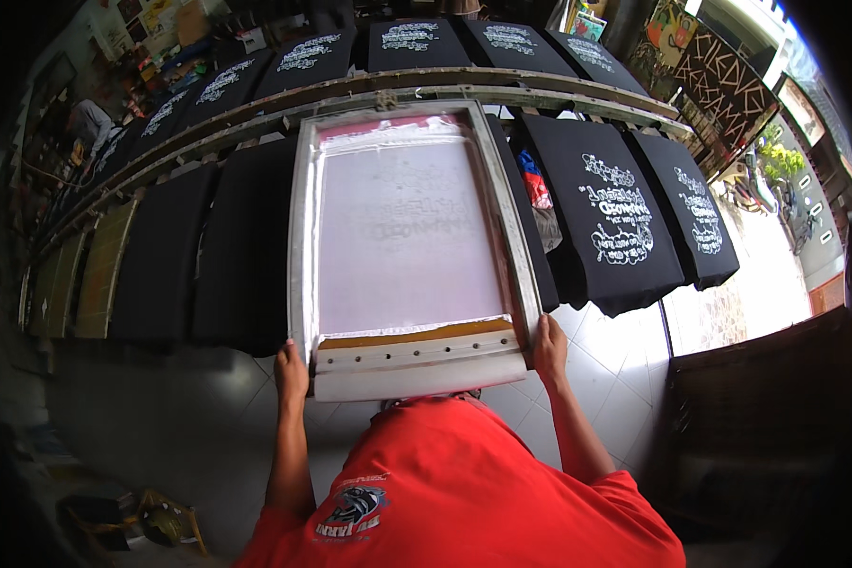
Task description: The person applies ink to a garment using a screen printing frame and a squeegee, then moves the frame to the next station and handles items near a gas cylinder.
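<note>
A screen printing frame (402, 270) fills the middle of the view, with a pale mesh and a faint design showing in its upper half. My left hand (292, 371) grips its near left corner, and my right hand (549, 348) grips the near right corner. Along the mesh's near end lies a squeegee (417, 358), a long pale bar with a row of dark holes and a brownish strip. Beneath and beside the frame are black shirts on boards; the printed black shirt (667, 256) to the right carries a white design, while the black shirt (246, 246) to the left shows none.
Wooden rails (615, 99) run behind the frame, with a far row of printed black shirts (417, 57) beyond. Bare boards (104, 270) stand at far left. A red and blue packet (534, 178) sits between shirts. Dark furniture (767, 379) stands at right on the tiled floor (596, 355).
</note>
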A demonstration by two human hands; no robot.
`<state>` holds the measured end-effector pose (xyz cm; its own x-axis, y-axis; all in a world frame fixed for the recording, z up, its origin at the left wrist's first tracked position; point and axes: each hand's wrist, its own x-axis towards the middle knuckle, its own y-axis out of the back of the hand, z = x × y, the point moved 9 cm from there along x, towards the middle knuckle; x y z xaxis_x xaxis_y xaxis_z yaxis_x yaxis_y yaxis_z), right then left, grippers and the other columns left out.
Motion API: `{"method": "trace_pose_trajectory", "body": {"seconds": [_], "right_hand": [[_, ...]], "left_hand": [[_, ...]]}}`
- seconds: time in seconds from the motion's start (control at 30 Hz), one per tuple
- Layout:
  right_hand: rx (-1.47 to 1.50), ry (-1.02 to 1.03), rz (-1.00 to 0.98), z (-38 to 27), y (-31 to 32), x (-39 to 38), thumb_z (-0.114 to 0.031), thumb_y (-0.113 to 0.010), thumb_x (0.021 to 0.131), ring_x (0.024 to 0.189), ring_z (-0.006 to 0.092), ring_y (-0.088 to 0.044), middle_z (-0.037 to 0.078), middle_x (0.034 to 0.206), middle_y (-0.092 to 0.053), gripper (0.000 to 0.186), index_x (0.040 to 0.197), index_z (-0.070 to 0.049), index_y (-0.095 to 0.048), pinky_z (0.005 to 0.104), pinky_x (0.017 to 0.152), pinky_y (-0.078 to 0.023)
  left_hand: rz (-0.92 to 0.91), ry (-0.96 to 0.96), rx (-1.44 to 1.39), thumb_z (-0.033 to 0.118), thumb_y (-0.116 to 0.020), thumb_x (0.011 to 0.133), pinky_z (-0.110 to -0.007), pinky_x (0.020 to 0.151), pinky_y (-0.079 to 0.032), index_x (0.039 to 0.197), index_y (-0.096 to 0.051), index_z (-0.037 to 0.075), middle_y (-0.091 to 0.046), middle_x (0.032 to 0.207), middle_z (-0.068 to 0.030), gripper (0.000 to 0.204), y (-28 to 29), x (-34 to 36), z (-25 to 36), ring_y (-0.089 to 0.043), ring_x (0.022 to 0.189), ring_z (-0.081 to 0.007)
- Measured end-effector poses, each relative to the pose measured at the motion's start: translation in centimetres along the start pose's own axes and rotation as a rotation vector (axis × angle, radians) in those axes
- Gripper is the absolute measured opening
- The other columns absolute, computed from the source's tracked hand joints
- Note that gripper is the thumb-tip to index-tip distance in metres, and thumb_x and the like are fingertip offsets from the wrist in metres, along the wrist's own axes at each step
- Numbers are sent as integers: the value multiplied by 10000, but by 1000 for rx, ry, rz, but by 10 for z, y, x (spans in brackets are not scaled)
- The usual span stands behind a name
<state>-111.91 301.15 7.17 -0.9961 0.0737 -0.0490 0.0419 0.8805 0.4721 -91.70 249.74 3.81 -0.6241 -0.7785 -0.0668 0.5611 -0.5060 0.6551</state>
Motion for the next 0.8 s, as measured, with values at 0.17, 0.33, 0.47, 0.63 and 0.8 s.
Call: {"method": "trace_pose_trajectory", "body": {"seconds": [0.17,0.33,0.47,0.63,0.8], "right_hand": [[-96,-117,42,46,43,29,-313,-424,988,909,281,-647,216,956,-675,434,1137,47,-617,376,813,-468],[-84,-7,116,66,63,51,-350,-399,1006,669,190,-505,139,735,-592,473,980,74,-608,348,650,-412],[-68,14,101,54,61,66,-347,-395,1008,677,219,-515,167,745,-605,471,940,73,-596,367,676,-422],[-128,-6,32,60,58,86,-353,-386,997,875,341,-640,248,916,-659,466,1067,42,-623,396,800,-456],[-93,-33,7,59,55,98,-353,-383,999,864,360,-634,253,897,-654,470,1035,49,-624,402,789,-454]], "left_hand": [[-71,-26,4,418,-343,1003,-484,816,-452,987,-595,-93,-620,987,-316,570,-69,0,37,-575,971,-482],[-112,-20,7,409,-343,1003,-490,795,-451,973,-597,-90,-617,963,-320,561,-97,-1,57,-573,953,-489],[-96,-6,0,407,-347,1003,-490,796,-448,957,-594,-89,-611,968,-324,556,-109,2,51,-568,958,-491],[-79,-3,22,411,-346,1003,-486,805,-444,983,-593,-84,-607,998,-321,554,-112,1,63,-562,978,-487],[-50,22,18,417,-345,1002,-480,808,-445,1017,-593,-83,-614,1023,-310,558,-117,7,68,-569,981,-475]]}}
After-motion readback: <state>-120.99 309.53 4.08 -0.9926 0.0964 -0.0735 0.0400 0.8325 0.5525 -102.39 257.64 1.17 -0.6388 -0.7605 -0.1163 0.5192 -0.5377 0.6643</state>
